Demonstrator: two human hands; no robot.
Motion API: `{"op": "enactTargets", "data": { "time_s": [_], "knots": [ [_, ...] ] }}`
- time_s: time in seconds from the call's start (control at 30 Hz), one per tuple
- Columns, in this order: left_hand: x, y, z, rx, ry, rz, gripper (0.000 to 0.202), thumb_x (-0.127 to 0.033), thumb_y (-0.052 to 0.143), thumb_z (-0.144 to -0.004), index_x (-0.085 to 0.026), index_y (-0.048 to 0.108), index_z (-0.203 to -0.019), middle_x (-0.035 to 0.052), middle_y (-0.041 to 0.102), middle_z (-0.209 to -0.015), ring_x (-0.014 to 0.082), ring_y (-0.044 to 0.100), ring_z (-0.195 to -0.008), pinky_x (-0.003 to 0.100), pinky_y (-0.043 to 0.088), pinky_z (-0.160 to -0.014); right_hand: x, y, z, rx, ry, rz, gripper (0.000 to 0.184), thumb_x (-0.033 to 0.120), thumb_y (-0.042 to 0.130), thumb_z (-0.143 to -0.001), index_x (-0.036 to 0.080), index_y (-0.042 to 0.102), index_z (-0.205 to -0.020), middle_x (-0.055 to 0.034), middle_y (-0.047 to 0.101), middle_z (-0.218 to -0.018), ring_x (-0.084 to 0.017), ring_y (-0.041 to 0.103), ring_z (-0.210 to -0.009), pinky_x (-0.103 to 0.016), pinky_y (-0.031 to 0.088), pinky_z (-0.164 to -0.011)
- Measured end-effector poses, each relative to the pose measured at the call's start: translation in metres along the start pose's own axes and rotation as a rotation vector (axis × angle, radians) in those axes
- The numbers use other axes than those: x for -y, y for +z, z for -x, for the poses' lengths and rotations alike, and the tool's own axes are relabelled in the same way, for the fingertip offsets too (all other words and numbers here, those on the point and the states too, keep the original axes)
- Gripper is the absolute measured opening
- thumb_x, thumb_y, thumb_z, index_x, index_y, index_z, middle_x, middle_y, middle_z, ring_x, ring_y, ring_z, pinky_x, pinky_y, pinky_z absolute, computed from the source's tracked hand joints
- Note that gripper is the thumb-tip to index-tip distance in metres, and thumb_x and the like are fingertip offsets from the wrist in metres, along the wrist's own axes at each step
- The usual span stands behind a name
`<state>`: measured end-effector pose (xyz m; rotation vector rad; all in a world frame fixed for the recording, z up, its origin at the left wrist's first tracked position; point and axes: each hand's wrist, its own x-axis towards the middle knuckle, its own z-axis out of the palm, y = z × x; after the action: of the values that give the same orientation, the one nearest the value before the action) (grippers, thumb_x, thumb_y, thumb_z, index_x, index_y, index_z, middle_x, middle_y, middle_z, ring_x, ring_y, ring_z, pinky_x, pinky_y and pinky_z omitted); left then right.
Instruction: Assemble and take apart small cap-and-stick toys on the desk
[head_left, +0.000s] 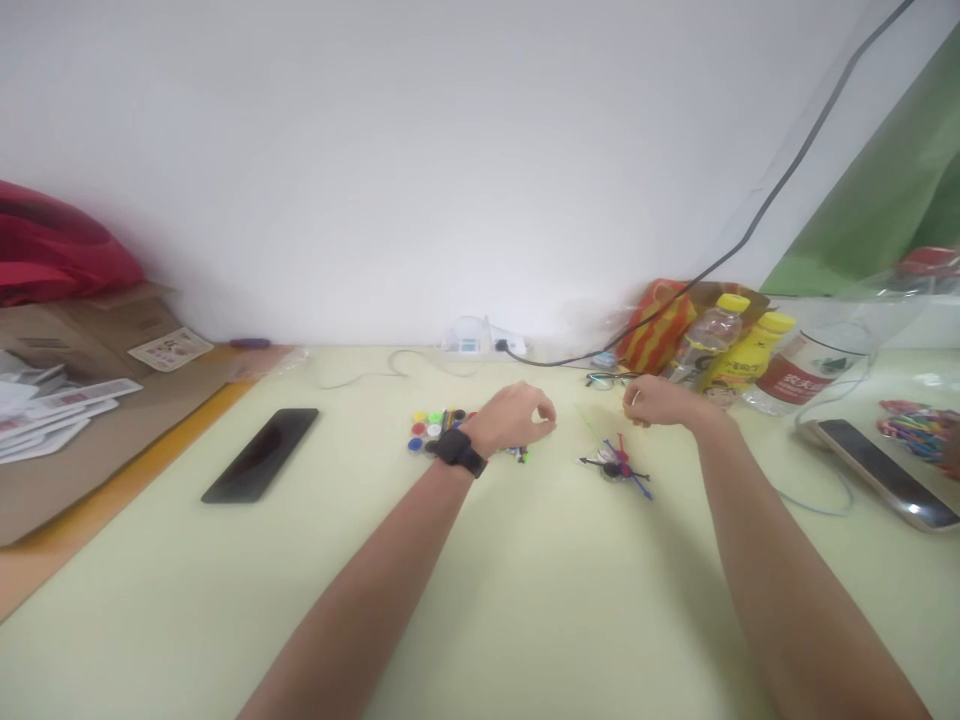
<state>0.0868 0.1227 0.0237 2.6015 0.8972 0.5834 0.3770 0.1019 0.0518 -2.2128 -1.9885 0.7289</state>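
My left hand (514, 416), with a black watch on its wrist, hovers over a group of small coloured discs (417, 430). Its thumb and index finger curl together into a ring; whatever the tips hold, if anything, is too small to see. To the right, my right hand (658, 402) has its fingers pinched, and I cannot make out what is in them. Between and below the hands lies a cluster of plastic arrow pointers (615, 467) in red, blue and black. A thin yellow-green strip (590, 424) slants up from that cluster.
A black phone (261, 455) lies left, another phone (885, 470) right. Bottles (806, 370) and an orange-red bag (652, 325) stand behind my right hand. Glasses (604, 380) and a power strip (480, 340) sit near the wall. A cardboard box (97, 335) is far left.
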Motion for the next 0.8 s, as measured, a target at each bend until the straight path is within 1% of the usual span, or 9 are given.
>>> {"op": "enactTargets", "data": {
  "time_s": [0.07, 0.13, 0.27, 0.33, 0.4, 0.47, 0.57, 0.7, 0.8],
  "knots": [
    [-0.001, 0.002, 0.000, 0.060, 0.019, -0.054, 0.013, -0.029, 0.069, -0.087, -0.023, 0.080, -0.089, 0.0087, 0.075, -0.101, 0.0292, 0.063, -0.103, 0.039, 0.049, -0.091, 0.006, -0.002, 0.004, -0.036, -0.042, -0.110, 0.007, 0.015, 0.064, -0.073, 0.019, 0.063, -0.079, -0.0071, 0.077, -0.080, -0.021, 0.073, -0.075, -0.027, 0.051, -0.065],
    [-0.001, 0.003, 0.001, 0.095, 0.026, -0.119, 0.016, -0.029, 0.068, -0.087, -0.022, 0.081, -0.093, 0.0104, 0.073, -0.104, 0.0307, 0.060, -0.105, 0.040, 0.047, -0.093, 0.015, -0.002, 0.006, -0.048, -0.100, -0.213, 0.010, 0.017, 0.064, -0.076, 0.018, 0.062, -0.085, -0.0082, 0.077, -0.082, -0.020, 0.072, -0.073, -0.027, 0.052, -0.065],
    [0.003, 0.000, 0.004, 0.132, 0.030, -0.145, 0.028, -0.033, 0.068, -0.088, -0.024, 0.079, -0.112, 0.0109, 0.069, -0.119, 0.0314, 0.056, -0.110, 0.043, 0.045, -0.098, 0.035, 0.006, 0.009, -0.027, -0.221, -0.364, 0.010, 0.020, 0.065, -0.078, 0.018, 0.061, -0.086, -0.0078, 0.076, -0.081, -0.017, 0.068, -0.069, -0.026, 0.051, -0.063],
    [0.003, 0.000, 0.003, 0.071, 0.030, -0.099, 0.038, -0.033, 0.069, -0.088, -0.024, 0.073, -0.125, 0.0107, 0.067, -0.126, 0.0314, 0.055, -0.115, 0.045, 0.044, -0.102, 0.046, 0.012, 0.009, -0.005, -0.273, -0.423, 0.008, 0.021, 0.064, -0.078, 0.019, 0.060, -0.084, -0.0064, 0.075, -0.078, -0.016, 0.066, -0.066, -0.025, 0.050, -0.062],
    [0.001, 0.001, 0.002, -0.033, 0.031, 0.009, 0.043, -0.035, 0.068, -0.091, -0.024, 0.067, -0.132, 0.0104, 0.067, -0.130, 0.0294, 0.057, -0.118, 0.044, 0.046, -0.104, 0.055, 0.018, 0.008, 0.028, -0.338, -0.496, 0.007, 0.022, 0.062, -0.078, 0.019, 0.060, -0.084, -0.0046, 0.074, -0.076, -0.014, 0.064, -0.064, -0.025, 0.049, -0.062],
    [-0.003, 0.004, -0.001, -0.112, 0.036, 0.156, 0.037, -0.037, 0.065, -0.094, -0.022, 0.066, -0.128, 0.0096, 0.070, -0.125, 0.0256, 0.062, -0.112, 0.040, 0.051, -0.098, 0.062, 0.022, 0.008, 0.055, -0.405, -0.583, 0.007, 0.024, 0.061, -0.078, 0.019, 0.061, -0.084, -0.0025, 0.071, -0.072, -0.014, 0.063, -0.064, -0.026, 0.048, -0.063],
    [-0.009, 0.011, -0.006, -0.182, 0.047, 0.338, 0.027, -0.038, 0.063, -0.097, -0.019, 0.067, -0.115, 0.0086, 0.074, -0.110, 0.0205, 0.068, -0.097, 0.034, 0.056, -0.086, 0.065, 0.026, 0.007, 0.061, -0.465, -0.698, 0.008, 0.025, 0.061, -0.076, 0.019, 0.060, -0.081, -0.0003, 0.064, -0.067, -0.014, 0.061, -0.065, -0.027, 0.047, -0.065],
    [-0.012, 0.016, -0.011, -0.307, 0.079, 0.492, 0.025, -0.031, 0.066, -0.095, -0.017, 0.065, -0.116, 0.0094, 0.075, -0.108, 0.0182, 0.071, -0.096, 0.031, 0.058, -0.087, 0.065, 0.028, 0.008, 0.070, -0.485, -0.770, 0.013, 0.028, 0.063, -0.074, 0.020, 0.061, -0.084, 0.0002, 0.062, -0.068, -0.015, 0.057, -0.066, -0.028, 0.045, -0.065],
    [-0.013, 0.018, -0.012, -0.309, 0.131, 0.510, 0.017, -0.027, 0.063, -0.096, -0.017, 0.067, -0.109, 0.0081, 0.075, -0.102, 0.0166, 0.071, -0.089, 0.030, 0.058, -0.084, 0.064, 0.030, 0.007, 0.064, -0.485, -0.764, 0.011, 0.029, 0.061, -0.076, 0.021, 0.058, -0.082, 0.0021, 0.056, -0.065, -0.013, 0.048, -0.060, -0.027, 0.037, -0.058]
  ]
}}
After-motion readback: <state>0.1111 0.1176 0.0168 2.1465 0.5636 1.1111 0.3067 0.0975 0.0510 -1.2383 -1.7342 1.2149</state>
